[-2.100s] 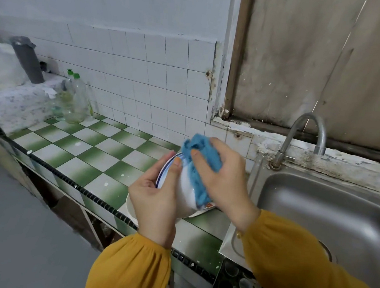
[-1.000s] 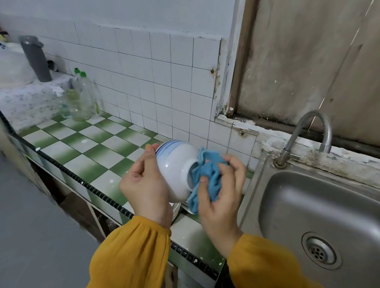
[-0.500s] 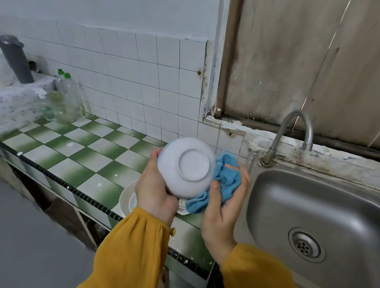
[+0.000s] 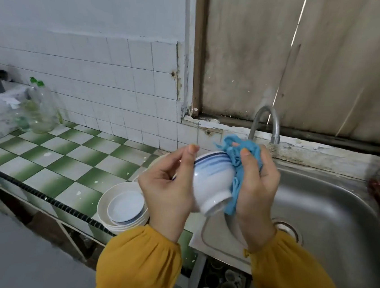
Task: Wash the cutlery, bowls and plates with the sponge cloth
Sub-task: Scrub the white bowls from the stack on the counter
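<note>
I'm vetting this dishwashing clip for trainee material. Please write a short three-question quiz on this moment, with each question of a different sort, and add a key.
1. True or false: the blue-striped bowl is resting in the sink.
2. Which side holds the sponge cloth against the bowl? A. the person's left B. the person's right C. neither
3. Fill in: the stacked dishes stand on the tiled counter to the ___ of the sink.

Key
1. False: the bowl is held up in the air.
2. B: the right hand holds the cloth, while the left hand grips the bowl.
3. left
</note>
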{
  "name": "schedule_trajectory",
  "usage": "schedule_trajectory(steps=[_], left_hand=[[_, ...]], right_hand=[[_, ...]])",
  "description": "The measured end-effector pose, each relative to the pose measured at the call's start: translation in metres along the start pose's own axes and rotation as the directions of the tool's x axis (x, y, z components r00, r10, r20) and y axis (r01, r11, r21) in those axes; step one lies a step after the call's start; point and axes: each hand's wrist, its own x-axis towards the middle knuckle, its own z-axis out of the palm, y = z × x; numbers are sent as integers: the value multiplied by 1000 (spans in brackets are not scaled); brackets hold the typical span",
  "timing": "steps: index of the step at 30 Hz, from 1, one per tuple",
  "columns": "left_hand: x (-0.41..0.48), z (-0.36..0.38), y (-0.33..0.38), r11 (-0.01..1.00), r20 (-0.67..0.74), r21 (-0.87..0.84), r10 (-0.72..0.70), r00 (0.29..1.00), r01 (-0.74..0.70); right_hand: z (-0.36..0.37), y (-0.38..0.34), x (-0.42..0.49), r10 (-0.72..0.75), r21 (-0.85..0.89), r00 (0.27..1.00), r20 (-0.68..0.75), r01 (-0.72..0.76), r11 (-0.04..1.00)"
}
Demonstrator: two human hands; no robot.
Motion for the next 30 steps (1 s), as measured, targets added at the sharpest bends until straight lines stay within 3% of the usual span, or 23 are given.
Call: schedule_trajectory(steps=[2, 5, 9, 11, 13, 17, 19, 23, 26, 30], left_hand=[[-2, 11, -2, 995, -19, -49, -83, 996, 82], [-15, 34, -7, 996, 54, -3, -91, 994, 92], [-47, 73, -19, 995, 141, 80, -72, 987, 62], [-60, 87, -23, 994, 108, 76, -87, 990, 79], [-67, 98, -24, 991, 69, 48, -125, 990, 122], [-90, 130, -22, 974, 39, -15, -227, 973, 227], [-106, 146, -22, 973, 51, 1, -232, 971, 232], [-138, 177, -23, 978, 65, 45, -204, 977, 202], [-157, 200, -29, 963, 69, 94, -259, 963, 252], [-177, 230, -45, 881, 73, 139, -464, 883, 451]], right_hand=[[-13, -3, 2, 106, 59, 989, -100, -100, 993], [-34, -11, 12, 248, 76, 950, -193, -237, 969], [-66, -30, 23, 48, -131, 986, -158, -69, 989], [-81, -37, 23, -100, -300, 993, -55, 79, 951], [-97, -42, 22, -168, -352, 985, -24, 149, 924], [-141, -52, 32, 53, -198, 944, -325, -123, 972], [-159, -56, 34, 100, -213, 924, -369, -188, 959], [-187, -71, 34, -92, -412, 948, -304, -44, 910], [-214, -84, 33, -231, -546, 941, -249, 61, 836], [-267, -94, 35, -306, -462, 940, -153, 206, 863]])
